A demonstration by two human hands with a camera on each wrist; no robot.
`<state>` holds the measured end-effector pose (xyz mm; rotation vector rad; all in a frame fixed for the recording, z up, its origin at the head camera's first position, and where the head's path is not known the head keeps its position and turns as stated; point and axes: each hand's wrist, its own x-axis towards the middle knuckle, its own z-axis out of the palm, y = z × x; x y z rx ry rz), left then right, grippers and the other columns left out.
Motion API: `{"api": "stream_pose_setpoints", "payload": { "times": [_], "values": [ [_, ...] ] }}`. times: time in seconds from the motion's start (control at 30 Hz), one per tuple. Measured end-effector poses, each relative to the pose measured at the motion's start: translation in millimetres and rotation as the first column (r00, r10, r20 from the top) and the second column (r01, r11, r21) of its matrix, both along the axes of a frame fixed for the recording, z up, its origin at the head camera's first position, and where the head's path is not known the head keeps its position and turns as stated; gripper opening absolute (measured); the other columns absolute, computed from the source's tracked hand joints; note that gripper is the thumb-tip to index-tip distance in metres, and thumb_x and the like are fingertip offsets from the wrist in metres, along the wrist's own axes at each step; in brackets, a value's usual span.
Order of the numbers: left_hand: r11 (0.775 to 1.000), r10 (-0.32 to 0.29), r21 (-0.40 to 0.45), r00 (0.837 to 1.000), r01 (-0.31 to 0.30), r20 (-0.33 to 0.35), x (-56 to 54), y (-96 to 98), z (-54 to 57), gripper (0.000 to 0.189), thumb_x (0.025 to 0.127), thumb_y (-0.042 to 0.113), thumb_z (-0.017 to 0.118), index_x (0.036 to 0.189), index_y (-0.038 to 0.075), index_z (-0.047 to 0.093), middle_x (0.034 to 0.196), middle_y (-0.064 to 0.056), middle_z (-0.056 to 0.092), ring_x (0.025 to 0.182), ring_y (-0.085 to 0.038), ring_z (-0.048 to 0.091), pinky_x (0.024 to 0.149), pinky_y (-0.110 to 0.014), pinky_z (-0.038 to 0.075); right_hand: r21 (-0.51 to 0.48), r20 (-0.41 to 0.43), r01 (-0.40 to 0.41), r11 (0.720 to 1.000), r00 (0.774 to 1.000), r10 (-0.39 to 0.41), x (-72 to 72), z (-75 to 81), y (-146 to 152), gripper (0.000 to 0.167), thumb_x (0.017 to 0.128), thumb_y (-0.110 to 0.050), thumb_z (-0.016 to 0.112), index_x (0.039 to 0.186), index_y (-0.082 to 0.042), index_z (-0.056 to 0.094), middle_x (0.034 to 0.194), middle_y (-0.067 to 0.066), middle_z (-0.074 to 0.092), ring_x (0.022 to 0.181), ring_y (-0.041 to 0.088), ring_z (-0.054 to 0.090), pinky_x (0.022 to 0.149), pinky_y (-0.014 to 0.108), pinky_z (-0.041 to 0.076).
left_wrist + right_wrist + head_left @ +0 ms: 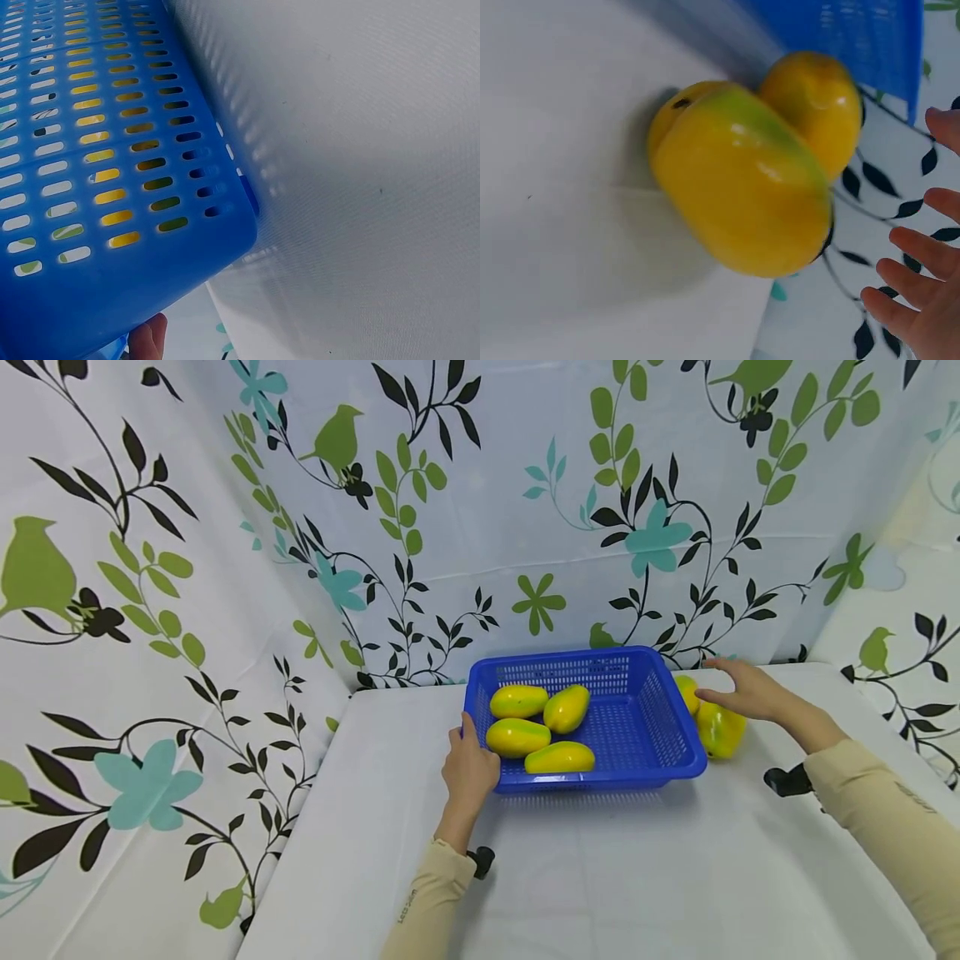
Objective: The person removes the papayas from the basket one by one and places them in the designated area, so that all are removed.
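A blue plastic basket [622, 727] with slotted walls holds several yellow-green mangoes [519, 738], bunched toward its left side. My left hand [470, 768] grips the basket's left rim near the front corner; in the left wrist view only fingertips [148, 339] show below the basket wall [112, 292]. Against the right side of the basket, more mangoes [722, 731] lie on the table, one large mango [742, 180] overlapping others in the right wrist view. Just above them is my right hand [750, 693], fingers spread and holding nothing.
White cloth covers the table [585, 877]. Behind and at both sides hangs a patterned curtain [480, 552] with leaves, birds and flowers. Dark wrist cameras show at the left wrist [482, 862] and right wrist [787, 782].
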<state>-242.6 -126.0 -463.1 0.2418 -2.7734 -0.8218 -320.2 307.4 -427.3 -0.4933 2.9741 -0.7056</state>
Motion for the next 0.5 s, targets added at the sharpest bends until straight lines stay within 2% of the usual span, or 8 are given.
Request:
{"api": "stream_pose_setpoints", "payload": {
  "times": [0.17, 0.33, 0.5],
  "values": [
    [1.0, -0.003, 0.002, 1.0, 0.003, 0.009, -0.3, -0.7, 0.7, 0.074, 0.085, 0.006, 0.054, 0.154, 0.002, 0.029, 0.134, -0.027, 0.047, 0.058, -0.025, 0.051, 0.057, -0.041, 0.052, 0.003, -0.02, -0.011, 1.0, 1.0, 0.011, 2.6, 20.9, -23.2, 0.074, 0.094, -0.037, 0.062, 0.144, 0.011, 0.036, 0.143, 0.04, 0.034, 0.131, 0.058, 0.03, 0.101, 0.072, 0.027],
    [1.0, -0.004, 0.003, 1.0, 0.004, 0.013, -1.7, -1.6, -0.5, 0.074, 0.084, 0.006, 0.054, 0.154, 0.002, 0.029, 0.134, -0.027, 0.047, 0.058, -0.024, 0.051, 0.057, -0.041, 0.051, 0.0, -0.056, -0.063, 0.998, 0.996, 0.063, 2.6, 38.1, -57.3, 0.074, 0.094, -0.04, 0.061, 0.145, 0.008, 0.038, 0.145, 0.035, 0.037, 0.134, 0.054, 0.031, 0.103, 0.07, 0.027],
    [1.0, -0.004, 0.001, 1.0, 0.004, 0.018, -2.3, -0.7, -2.0, 0.075, 0.084, 0.006, 0.054, 0.154, 0.003, 0.028, 0.134, -0.026, 0.047, 0.057, -0.024, 0.05, 0.056, -0.039, 0.05, -0.027, -0.081, -0.148, 0.989, 0.986, 0.145, -1.6, 44.4, -92.6, 0.07, 0.095, -0.04, 0.06, 0.145, 0.006, 0.041, 0.145, 0.03, 0.042, 0.134, 0.048, 0.035, 0.106, 0.066, 0.028]
  ]
}}
